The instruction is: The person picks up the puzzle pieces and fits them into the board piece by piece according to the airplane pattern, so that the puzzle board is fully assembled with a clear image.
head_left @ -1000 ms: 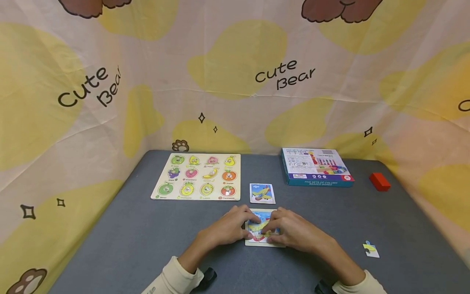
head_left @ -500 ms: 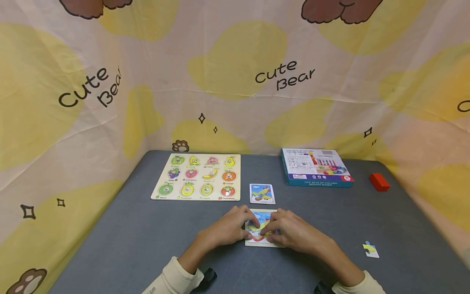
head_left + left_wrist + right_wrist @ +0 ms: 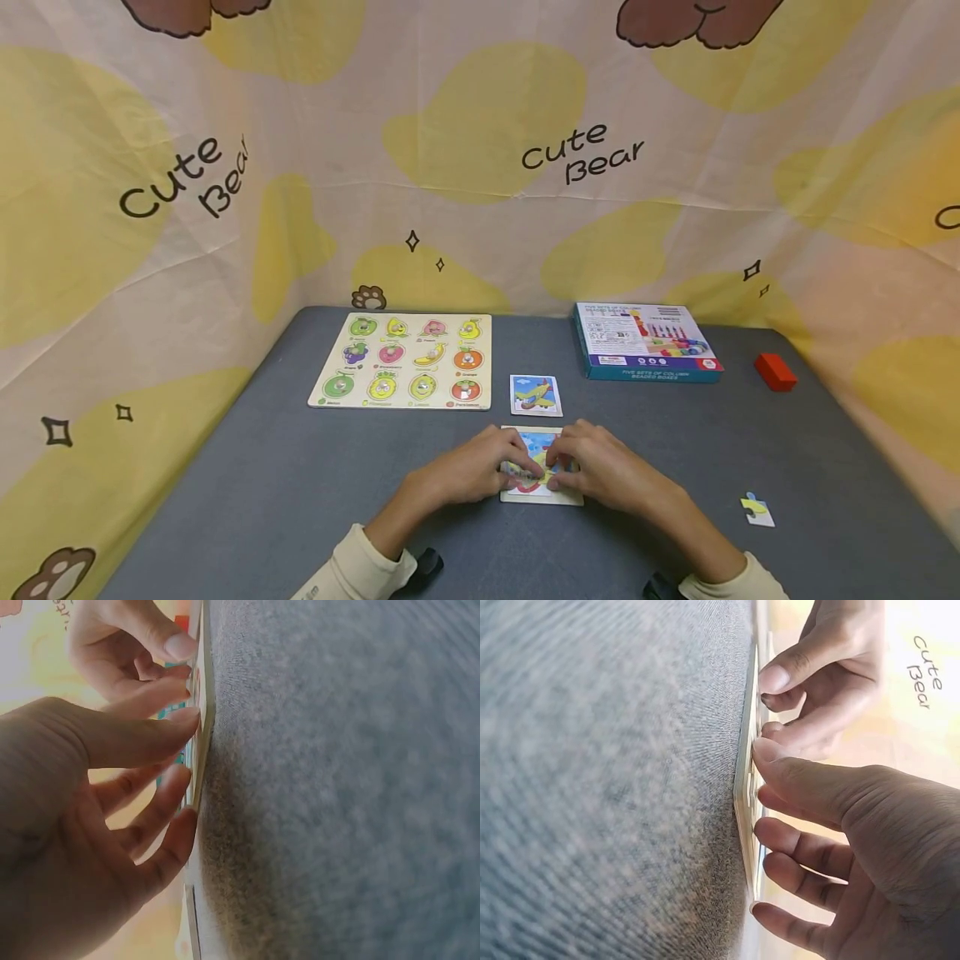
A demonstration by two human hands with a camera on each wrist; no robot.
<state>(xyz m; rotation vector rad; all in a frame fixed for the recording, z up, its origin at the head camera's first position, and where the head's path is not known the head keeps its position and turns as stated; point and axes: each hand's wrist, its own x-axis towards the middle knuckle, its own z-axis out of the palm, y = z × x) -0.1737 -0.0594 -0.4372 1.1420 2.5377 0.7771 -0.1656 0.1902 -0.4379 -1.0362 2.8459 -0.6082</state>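
Note:
Flat on the table lies a small jigsaw puzzle in a light wooden frame, its airplane picture partly covered by both hands. My left hand rests its fingertips on the left and middle of the picture. From the other side, my right hand touches the puzzle with thumb and fingers spread. In the left wrist view, the left thumb and fingers stand apart, tips at the frame's edge. The right wrist view has the right thumb and fingers along the puzzle likewise. Just behind the puzzle is an airplane picture card.
One loose puzzle piece lies at the right on the grey table. A fruit picture board is at the back left. Toward the back right are a beaded-boxes game box and a red block. Printed cloth hangs behind.
The left hand's fingers have slid rightward toward the picture's middle. The right hand's fingertips have drawn back slightly to the right. The puzzle and the loose piece stay in place.

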